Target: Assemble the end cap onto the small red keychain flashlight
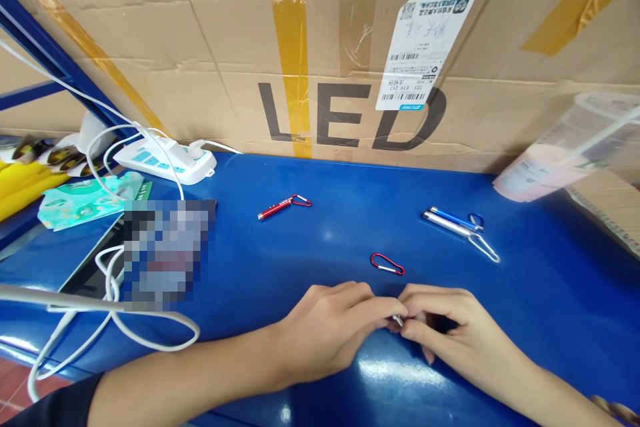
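Observation:
My left hand point(333, 327) and my right hand point(453, 320) meet near the front of the blue table, fingertips pinched together around a small silvery metal piece point(398, 320). Most of that piece is hidden by the fingers. Just beyond them lies a loose red carabiner point(387, 264). Farther back to the left is a red penlight point(275, 209) with a red carabiner on its end. To the right, a blue penlight point(453, 217) and a silver penlight point(447, 223) lie side by side, each with a carabiner.
A large cardboard box point(215, 47) stands along the back of the blue table point(320, 233). At left are a white power strip point(165, 159), looped white cables point(150, 340), a green packet point(90, 199) and a pixelated flat object. A cup of pink drink point(540, 167) stands at right.

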`<action>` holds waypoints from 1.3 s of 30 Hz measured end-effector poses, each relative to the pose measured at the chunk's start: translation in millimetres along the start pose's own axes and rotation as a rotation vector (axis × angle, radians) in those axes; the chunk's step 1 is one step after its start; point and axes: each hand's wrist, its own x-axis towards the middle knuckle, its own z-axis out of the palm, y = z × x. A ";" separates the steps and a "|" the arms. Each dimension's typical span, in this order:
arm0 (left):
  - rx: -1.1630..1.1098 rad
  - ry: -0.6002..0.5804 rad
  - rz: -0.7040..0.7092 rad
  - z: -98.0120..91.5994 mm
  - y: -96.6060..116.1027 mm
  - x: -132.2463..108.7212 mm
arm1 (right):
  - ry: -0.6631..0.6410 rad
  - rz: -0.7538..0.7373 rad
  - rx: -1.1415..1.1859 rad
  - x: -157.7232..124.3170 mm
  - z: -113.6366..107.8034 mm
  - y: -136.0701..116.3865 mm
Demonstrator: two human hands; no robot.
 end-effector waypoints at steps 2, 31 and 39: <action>-0.010 0.008 -0.009 0.2 0.6 1.0 | 0.011 -0.065 -0.075 -0.3 -0.2 0.0; 0.141 -0.024 0.120 10.8 -4.8 1.9 | -0.031 -0.233 -0.460 -7.7 1.4 5.1; 0.209 0.088 0.169 12.2 -3.8 0.6 | -0.295 0.390 0.610 -6.9 6.6 -3.5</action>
